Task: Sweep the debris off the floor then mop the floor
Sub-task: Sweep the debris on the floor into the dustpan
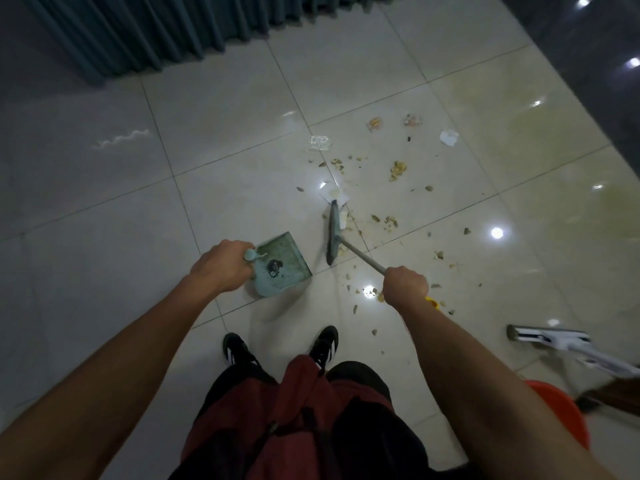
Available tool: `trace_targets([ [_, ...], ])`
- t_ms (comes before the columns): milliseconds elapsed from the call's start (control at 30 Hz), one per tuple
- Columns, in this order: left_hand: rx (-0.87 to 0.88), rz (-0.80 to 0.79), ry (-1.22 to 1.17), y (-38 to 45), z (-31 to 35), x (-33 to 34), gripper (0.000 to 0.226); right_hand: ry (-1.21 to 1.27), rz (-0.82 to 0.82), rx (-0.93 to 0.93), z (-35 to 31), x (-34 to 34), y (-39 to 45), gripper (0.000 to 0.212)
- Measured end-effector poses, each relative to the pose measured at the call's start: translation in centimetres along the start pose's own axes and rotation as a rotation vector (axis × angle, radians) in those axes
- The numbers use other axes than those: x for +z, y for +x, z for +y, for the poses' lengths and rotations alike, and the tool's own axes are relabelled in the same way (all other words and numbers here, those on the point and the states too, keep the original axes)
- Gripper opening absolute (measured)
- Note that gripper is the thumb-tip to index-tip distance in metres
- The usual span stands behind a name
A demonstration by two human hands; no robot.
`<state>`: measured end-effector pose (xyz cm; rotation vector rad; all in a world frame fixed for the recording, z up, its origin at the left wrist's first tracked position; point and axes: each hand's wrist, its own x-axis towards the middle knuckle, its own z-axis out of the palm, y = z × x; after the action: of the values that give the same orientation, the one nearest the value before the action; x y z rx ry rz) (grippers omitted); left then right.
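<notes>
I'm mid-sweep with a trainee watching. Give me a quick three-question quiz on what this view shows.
1. True or false: the dustpan already holds some dark debris.
2. Which hand grips the broom handle? A) left hand B) right hand C) both
3. Fill in: most loose crumbs lie on the ____ side of the broom head, away from the dustpan.

Key
1. True; a dark clump sits in the pan near its handle end.
2. B; the left hand holds the dustpan handle instead.
3. Right; scraps also spread ahead towards the curtain, while the mop lies unused on the floor at the right.
</notes>
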<state>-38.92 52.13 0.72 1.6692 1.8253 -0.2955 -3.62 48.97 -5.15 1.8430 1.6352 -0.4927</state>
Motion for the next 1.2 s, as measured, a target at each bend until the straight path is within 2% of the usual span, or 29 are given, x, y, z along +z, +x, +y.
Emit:
trace_targets([
  [167, 0.019, 0.028, 0.017, 1.2, 0.3, -1.6, 0.008, 0.057, 0.024, -0.001, -1.2, -1.8, 0.4, 0.032],
  [333, 0.023, 0.055, -0.008, 3.2, -2.3, -4.0, 0.011, 0.135, 0.009, -0.013, -5.1, -3.7, 2.1, 0.034],
  [600, -0.029, 0.058, -0.093, 9.7, -10.4, -10.5, 0.009, 0.312, -0.022, -0.022, -16.2, -9.8, 8.1, 0.032],
  [833, -0.05, 0.029, -0.106, 16.5, -17.8, -16.2, 0.011, 0.52, -0.138, -0.052, -26.5, -17.2, 14.6, 0.036],
  [933, -0.049, 0.021, -0.091, 19.0, -19.4, -18.1, 0.008, 0.503, -0.139, -0.063, -29.0, -18.7, 16.4, 0.03],
  [1033, -0.029, 0.01, -0.077, 21.1, -19.9, -19.3, 0.008, 0.45, -0.139, -0.051, -30.3, -19.2, 17.5, 0.034],
  [1200, 0.017, -0.005, -0.013, 23.1, -18.6, -19.3, 0.012, 0.372, -0.11, 0.053, -29.4, -18.2, 18.2, 0.031],
])
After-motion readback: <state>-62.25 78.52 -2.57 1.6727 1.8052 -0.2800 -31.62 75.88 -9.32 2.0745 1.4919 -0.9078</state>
